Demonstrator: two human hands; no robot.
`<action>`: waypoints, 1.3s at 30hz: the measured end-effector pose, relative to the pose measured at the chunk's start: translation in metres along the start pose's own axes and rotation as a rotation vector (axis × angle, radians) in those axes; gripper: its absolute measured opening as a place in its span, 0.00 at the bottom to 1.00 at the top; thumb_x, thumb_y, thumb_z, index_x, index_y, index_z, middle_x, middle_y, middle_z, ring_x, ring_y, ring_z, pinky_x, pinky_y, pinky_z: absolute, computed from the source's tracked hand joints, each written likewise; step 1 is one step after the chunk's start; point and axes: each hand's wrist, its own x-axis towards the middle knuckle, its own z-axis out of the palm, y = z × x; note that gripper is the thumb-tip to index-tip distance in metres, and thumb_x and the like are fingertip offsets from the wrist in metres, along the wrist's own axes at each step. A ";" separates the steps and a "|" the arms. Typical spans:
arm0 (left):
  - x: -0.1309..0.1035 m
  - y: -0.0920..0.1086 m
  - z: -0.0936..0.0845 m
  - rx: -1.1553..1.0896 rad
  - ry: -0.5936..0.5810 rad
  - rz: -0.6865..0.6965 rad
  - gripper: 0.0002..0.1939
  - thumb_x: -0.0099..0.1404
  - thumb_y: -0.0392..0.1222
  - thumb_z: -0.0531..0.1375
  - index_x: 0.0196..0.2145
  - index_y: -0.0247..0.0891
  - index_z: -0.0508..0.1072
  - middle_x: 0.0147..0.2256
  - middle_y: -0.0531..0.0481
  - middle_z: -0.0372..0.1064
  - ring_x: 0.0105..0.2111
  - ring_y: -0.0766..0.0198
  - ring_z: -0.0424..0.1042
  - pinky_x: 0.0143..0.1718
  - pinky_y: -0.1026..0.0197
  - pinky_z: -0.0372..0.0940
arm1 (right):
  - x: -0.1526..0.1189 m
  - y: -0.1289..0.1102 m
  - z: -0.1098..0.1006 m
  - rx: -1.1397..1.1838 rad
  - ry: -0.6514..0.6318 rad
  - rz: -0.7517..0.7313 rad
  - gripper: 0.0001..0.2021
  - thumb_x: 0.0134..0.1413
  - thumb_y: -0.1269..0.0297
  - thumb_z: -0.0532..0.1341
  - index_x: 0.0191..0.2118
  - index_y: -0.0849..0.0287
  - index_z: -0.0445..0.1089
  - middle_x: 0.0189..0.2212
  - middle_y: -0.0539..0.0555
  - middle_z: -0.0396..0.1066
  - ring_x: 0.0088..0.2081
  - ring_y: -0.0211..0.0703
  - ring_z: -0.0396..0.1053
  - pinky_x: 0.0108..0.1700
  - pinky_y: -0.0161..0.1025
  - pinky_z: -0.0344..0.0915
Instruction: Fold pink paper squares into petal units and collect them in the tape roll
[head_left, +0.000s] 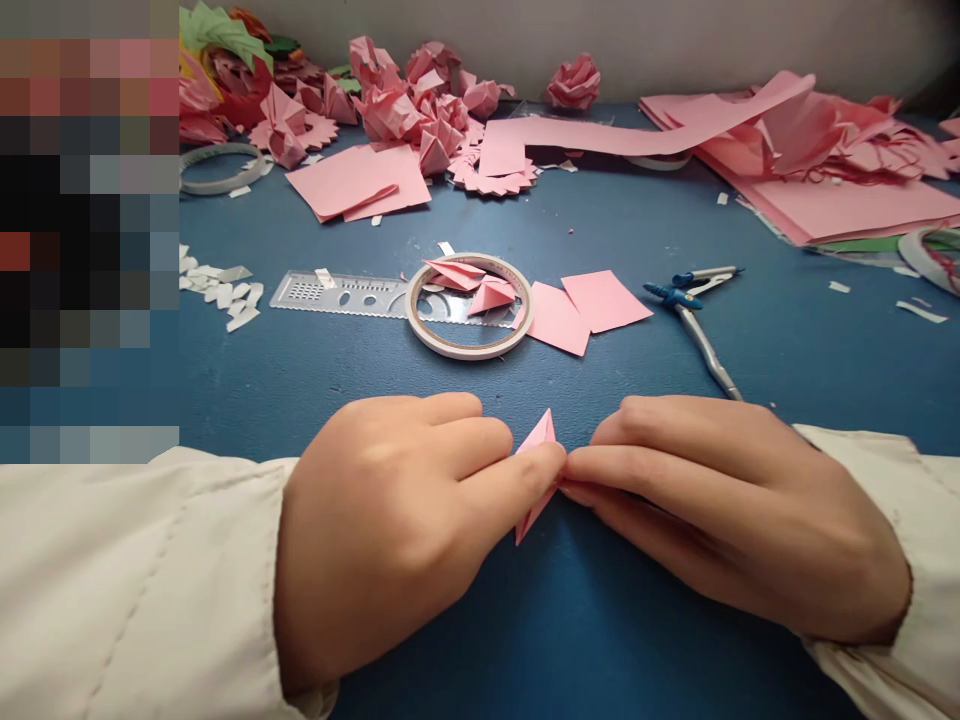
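Note:
A small folded pink paper (534, 512) is held upright between my two hands, near the front of the blue table. My left hand (405, 510) is closed on it, the index finger lying across its middle. From the right, the pinched fingertips of my right hand (720, 500) grip its edge. Its upper tip and lower point show around my left index finger; the middle is hidden. Just beyond lies a roll of tape (469, 352) with small folded pink pieces (493, 296) inside its ring. Two pink paper squares (606, 302) lie right of the roll.
A clear ruler (337, 292) lies under the tape roll, with white paper scraps (217, 290) to its left. A compass (701, 340) is at the right. Crumpled pink paper shapes (397, 105) and pink sheets (840, 205) line the back. A blurred block covers the upper left.

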 end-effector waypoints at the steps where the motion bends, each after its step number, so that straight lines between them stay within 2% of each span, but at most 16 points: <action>1: 0.001 0.000 0.001 0.001 0.010 -0.017 0.20 0.91 0.33 0.54 0.46 0.35 0.85 0.28 0.56 0.71 0.27 0.60 0.64 0.27 0.53 0.59 | 0.000 0.000 0.000 0.009 0.000 0.006 0.05 0.87 0.72 0.59 0.57 0.57 0.71 0.38 0.51 0.75 0.35 0.40 0.70 0.36 0.39 0.69; 5: 0.003 0.001 0.004 0.056 0.011 -0.080 0.20 0.89 0.34 0.55 0.39 0.37 0.82 0.28 0.55 0.73 0.26 0.59 0.69 0.26 0.51 0.60 | 0.000 0.001 0.001 0.050 -0.025 0.019 0.05 0.87 0.71 0.58 0.55 0.55 0.71 0.38 0.51 0.76 0.35 0.39 0.72 0.36 0.39 0.69; 7: 0.001 0.001 0.005 0.066 -0.005 -0.083 0.20 0.86 0.31 0.55 0.37 0.37 0.81 0.28 0.54 0.73 0.27 0.58 0.70 0.26 0.50 0.61 | 0.000 0.002 0.000 0.061 -0.030 0.023 0.06 0.88 0.70 0.57 0.54 0.55 0.71 0.39 0.51 0.76 0.35 0.39 0.73 0.36 0.39 0.70; 10: -0.004 0.000 0.005 0.056 -0.015 -0.070 0.16 0.80 0.26 0.56 0.40 0.35 0.82 0.30 0.53 0.74 0.29 0.57 0.70 0.29 0.51 0.63 | 0.001 0.002 0.000 0.063 -0.030 0.012 0.05 0.87 0.70 0.59 0.53 0.56 0.72 0.39 0.51 0.76 0.36 0.39 0.72 0.37 0.38 0.70; 17: -0.006 0.003 0.001 0.042 -0.006 -0.005 0.18 0.85 0.27 0.55 0.40 0.34 0.82 0.30 0.52 0.75 0.28 0.57 0.68 0.27 0.50 0.63 | 0.000 -0.001 0.009 0.036 0.066 0.044 0.10 0.90 0.66 0.53 0.52 0.56 0.71 0.37 0.50 0.73 0.34 0.38 0.69 0.36 0.38 0.66; 21: -0.001 0.005 -0.001 0.093 0.016 0.013 0.19 0.83 0.25 0.52 0.45 0.28 0.84 0.35 0.46 0.83 0.29 0.55 0.78 0.29 0.49 0.71 | 0.001 0.000 0.004 0.043 -0.008 0.032 0.07 0.89 0.68 0.56 0.54 0.56 0.71 0.38 0.51 0.76 0.35 0.39 0.72 0.36 0.38 0.68; 23: 0.002 0.005 0.000 0.112 0.014 0.023 0.22 0.83 0.24 0.51 0.43 0.27 0.85 0.34 0.46 0.84 0.28 0.55 0.80 0.28 0.49 0.73 | 0.002 0.002 0.001 0.058 -0.017 0.017 0.06 0.88 0.69 0.57 0.54 0.57 0.72 0.39 0.51 0.77 0.35 0.40 0.74 0.36 0.38 0.70; 28: 0.008 0.001 -0.001 0.106 -0.024 0.073 0.25 0.84 0.24 0.49 0.37 0.30 0.85 0.26 0.50 0.75 0.23 0.57 0.71 0.20 0.50 0.66 | 0.001 0.002 -0.004 0.037 -0.047 -0.009 0.05 0.88 0.71 0.57 0.58 0.59 0.71 0.40 0.52 0.78 0.37 0.41 0.74 0.37 0.39 0.72; 32: 0.004 0.005 -0.007 0.127 -0.047 0.100 0.29 0.86 0.27 0.46 0.41 0.29 0.86 0.27 0.48 0.74 0.24 0.56 0.70 0.22 0.50 0.66 | 0.000 -0.001 -0.005 0.014 -0.047 -0.017 0.06 0.88 0.73 0.56 0.57 0.58 0.70 0.39 0.52 0.77 0.36 0.40 0.71 0.36 0.40 0.68; 35: 0.000 0.013 -0.007 0.137 -0.039 0.106 0.32 0.86 0.26 0.43 0.40 0.33 0.86 0.29 0.45 0.78 0.26 0.53 0.69 0.26 0.48 0.67 | 0.000 -0.002 -0.004 -0.025 -0.035 -0.040 0.05 0.88 0.72 0.57 0.57 0.60 0.70 0.38 0.51 0.74 0.35 0.40 0.68 0.36 0.40 0.65; 39: -0.002 0.014 -0.003 0.118 -0.006 0.094 0.32 0.86 0.26 0.42 0.38 0.34 0.85 0.27 0.46 0.76 0.26 0.53 0.66 0.26 0.47 0.64 | -0.001 -0.001 -0.003 -0.054 -0.021 -0.072 0.05 0.87 0.73 0.57 0.55 0.59 0.69 0.36 0.50 0.72 0.34 0.41 0.66 0.36 0.42 0.64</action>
